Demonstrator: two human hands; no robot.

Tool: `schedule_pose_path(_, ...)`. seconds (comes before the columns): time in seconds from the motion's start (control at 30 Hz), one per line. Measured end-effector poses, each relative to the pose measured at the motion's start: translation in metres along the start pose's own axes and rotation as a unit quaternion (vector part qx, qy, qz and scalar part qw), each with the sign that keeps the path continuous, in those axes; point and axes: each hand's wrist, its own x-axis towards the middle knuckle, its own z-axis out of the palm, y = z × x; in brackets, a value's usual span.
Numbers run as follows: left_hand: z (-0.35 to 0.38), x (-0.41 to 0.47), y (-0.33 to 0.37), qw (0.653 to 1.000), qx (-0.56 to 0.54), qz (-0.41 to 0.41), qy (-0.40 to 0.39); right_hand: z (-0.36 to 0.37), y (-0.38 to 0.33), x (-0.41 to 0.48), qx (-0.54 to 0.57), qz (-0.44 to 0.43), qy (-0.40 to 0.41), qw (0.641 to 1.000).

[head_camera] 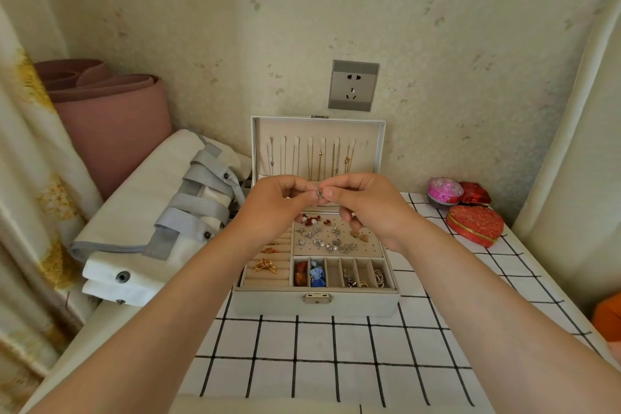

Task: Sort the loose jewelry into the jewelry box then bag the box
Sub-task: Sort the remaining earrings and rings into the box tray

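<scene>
The pale grey jewelry box (316,304) stands open on the checked tablecloth, its lid upright against the wall with several necklaces (321,158) hanging inside. Stud earrings (324,240) fill the perforated pad, rings sit in the left rolls, and small pieces lie in the front slots. Above the box, my left hand (277,203) and my right hand (364,203) meet and together pinch one small silver earring (319,193) between fingertips. A folded white fabric bag (144,222) with grey straps lies left of the box.
Two red heart-shaped tins (475,225) and a pink round box (444,191) sit at the right rear of the table. A rolled pink mat (111,111) leans in the left corner. A wall socket (353,85) is above the lid. Curtains hang on both sides.
</scene>
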Motion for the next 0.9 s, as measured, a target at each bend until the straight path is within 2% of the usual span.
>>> schedule_pose_path(0.17,0.001,0.001,-0.003,0.999,0.035,-0.005,-0.03,0.002,0.004,0.002,0.004,-0.003,0.019,1.0)
schedule_pose_path(0.4,0.006,0.003,-0.006,0.997,0.076,0.009,-0.007,-0.001,0.005,0.0,-0.084,-0.036,0.029,0.995)
schedule_pose_path(0.57,0.018,0.002,-0.003,0.992,0.116,0.03,-0.033,-0.011,0.018,0.004,-0.119,-0.051,0.078,0.989)
schedule_pose_path(0.63,0.026,0.001,-0.002,0.979,0.188,0.047,-0.055,-0.019,0.024,0.004,-0.126,-0.046,0.098,0.986)
schedule_pose_path(0.77,0.041,-0.004,-0.012,0.916,0.373,0.131,-0.074,-0.034,0.033,-0.002,-0.191,-0.044,0.101,0.975)
schedule_pose_path(0.9,0.049,-0.005,-0.016,0.891,0.415,0.169,-0.068,-0.044,0.035,-0.007,-0.219,-0.044,0.093,0.97)
